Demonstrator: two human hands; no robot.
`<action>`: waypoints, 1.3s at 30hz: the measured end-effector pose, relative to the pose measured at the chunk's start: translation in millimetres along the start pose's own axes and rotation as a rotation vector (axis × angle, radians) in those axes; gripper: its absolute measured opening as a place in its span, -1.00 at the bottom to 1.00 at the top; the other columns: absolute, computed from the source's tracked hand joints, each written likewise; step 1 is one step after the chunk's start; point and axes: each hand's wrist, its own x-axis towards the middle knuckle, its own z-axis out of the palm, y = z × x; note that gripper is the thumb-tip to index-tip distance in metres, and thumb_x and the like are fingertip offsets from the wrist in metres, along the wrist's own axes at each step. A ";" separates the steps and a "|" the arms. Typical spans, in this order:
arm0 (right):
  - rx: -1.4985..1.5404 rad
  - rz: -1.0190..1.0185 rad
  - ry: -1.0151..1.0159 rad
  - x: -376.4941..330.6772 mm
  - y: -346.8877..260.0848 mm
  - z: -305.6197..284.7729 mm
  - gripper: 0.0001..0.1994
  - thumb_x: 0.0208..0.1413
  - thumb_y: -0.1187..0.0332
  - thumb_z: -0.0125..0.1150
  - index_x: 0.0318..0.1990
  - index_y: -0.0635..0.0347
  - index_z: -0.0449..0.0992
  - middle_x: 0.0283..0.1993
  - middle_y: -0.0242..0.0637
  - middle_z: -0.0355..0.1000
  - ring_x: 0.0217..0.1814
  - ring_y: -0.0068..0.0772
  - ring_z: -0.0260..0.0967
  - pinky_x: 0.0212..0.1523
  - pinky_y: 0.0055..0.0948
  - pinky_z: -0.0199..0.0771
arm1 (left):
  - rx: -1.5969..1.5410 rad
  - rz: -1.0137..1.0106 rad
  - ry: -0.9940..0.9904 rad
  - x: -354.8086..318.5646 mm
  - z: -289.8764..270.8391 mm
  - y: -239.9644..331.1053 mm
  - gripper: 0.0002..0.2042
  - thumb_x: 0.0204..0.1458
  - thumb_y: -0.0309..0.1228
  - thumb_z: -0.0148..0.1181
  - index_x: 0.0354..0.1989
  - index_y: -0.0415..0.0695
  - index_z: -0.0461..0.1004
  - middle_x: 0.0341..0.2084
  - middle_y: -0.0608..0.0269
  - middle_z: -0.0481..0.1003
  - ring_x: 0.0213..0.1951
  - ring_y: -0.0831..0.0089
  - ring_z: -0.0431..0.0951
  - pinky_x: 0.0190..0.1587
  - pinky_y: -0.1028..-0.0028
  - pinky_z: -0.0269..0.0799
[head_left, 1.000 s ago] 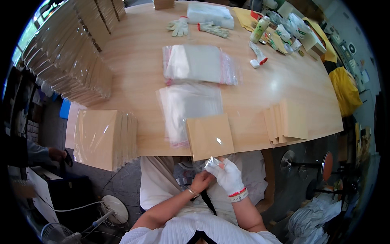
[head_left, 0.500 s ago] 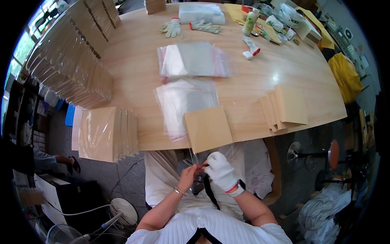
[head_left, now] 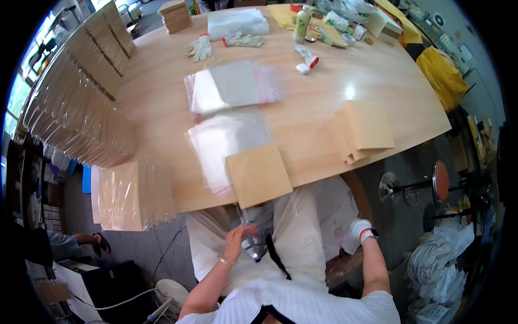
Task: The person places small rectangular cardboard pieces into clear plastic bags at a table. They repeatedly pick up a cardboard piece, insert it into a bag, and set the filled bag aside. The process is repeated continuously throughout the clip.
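My bare left hand [head_left: 237,242] is over my lap, just below the table edge, with its fingers stretched out and slightly blurred. It holds nothing that I can make out. My right hand [head_left: 359,229], in a white glove with a red cuff, is out to the right beside my knee, near a crumpled white sheet [head_left: 340,216]; its fingers are not clear. A square brown board [head_left: 259,176] lies tilted at the table's front edge, partly over a stack of clear plastic bags [head_left: 226,141]. Clear film hangs below the board.
Wrapped brown boards [head_left: 121,197] stand at the front left, with taller rows [head_left: 75,108] behind. Plain boards [head_left: 372,127] lean at the right. Farther back are more clear bags [head_left: 232,86], spare gloves [head_left: 200,48] and a bottle [head_left: 302,26]. A stool [head_left: 441,181] stands at right.
My hands were together at the table edge and are now apart. The gloved right hand has swung out to the right; the left has moved slightly left and its fingers have straightened. The view has shifted.
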 end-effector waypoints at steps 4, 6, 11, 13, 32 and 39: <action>0.682 -0.082 0.703 -12.2 -72.9 -153.0 -0.64 -0.08 0.38 0.07 -0.05 0.12 0.37 -0.14 -0.19 0.36 -0.14 -0.08 0.31 -0.15 -0.29 0.35 | 1.205 0.946 0.454 11.0 2.6 29.1 -0.77 -0.10 -0.54 0.07 -0.21 -0.16 0.47 -0.20 0.08 0.42 -0.10 0.26 0.40 -0.03 0.36 0.30; 1.007 -0.170 1.047 6.7 -106.4 -211.5 -0.71 -0.20 0.41 0.21 -0.22 0.19 0.43 -0.23 -0.24 0.38 -0.24 -0.18 0.34 -0.21 -0.36 0.37 | 1.549 1.224 0.344 25.7 2.8 46.0 -0.71 -0.20 -0.57 0.13 -0.21 -0.10 0.47 -0.21 0.14 0.40 -0.09 0.30 0.37 -0.03 0.36 0.29; 0.482 -0.936 1.128 30.2 -100.3 -253.3 -0.93 -0.23 0.41 0.19 -0.54 0.14 0.44 -0.36 -0.35 0.42 -0.35 -0.37 0.37 -0.32 -0.46 0.40 | 1.476 1.295 -0.283 37.2 -18.3 71.3 -0.72 -0.28 -0.46 0.25 -0.29 -0.10 0.48 -0.31 0.27 0.43 -0.22 0.34 0.42 -0.25 0.42 0.40; 0.550 -0.954 0.950 27.7 -88.1 -258.9 -0.93 -0.23 0.40 0.19 -0.53 0.12 0.45 -0.40 -0.36 0.43 -0.40 -0.37 0.38 -0.35 -0.43 0.41 | 1.369 1.253 -0.325 39.5 -21.2 73.1 -0.80 -0.23 -0.47 0.23 -0.35 -0.11 0.48 -0.31 0.24 0.43 -0.29 0.32 0.45 -0.33 0.44 0.42; 0.828 0.058 0.942 39.9 -150.6 -235.5 -0.83 0.00 0.26 0.08 -0.33 0.14 0.37 -0.54 -0.12 0.36 -0.46 -0.05 0.33 -0.50 -0.15 0.33 | 0.217 0.103 0.352 40.3 -1.5 40.5 -0.70 0.16 -0.20 -0.12 -0.46 -0.16 0.39 -0.69 0.40 0.34 -0.64 0.63 0.35 -0.56 0.54 0.38; 1.608 -0.249 0.582 23.2 -146.7 -256.2 -0.63 0.02 0.41 0.07 0.02 0.27 0.31 -0.36 -0.34 0.42 -0.38 -0.58 0.31 -0.37 -0.57 0.31 | 0.445 0.187 0.100 30.2 12.7 79.9 -0.62 0.10 -0.22 -0.05 -0.04 -0.26 0.22 -0.37 0.18 0.41 -0.39 0.43 0.42 -0.34 0.42 0.38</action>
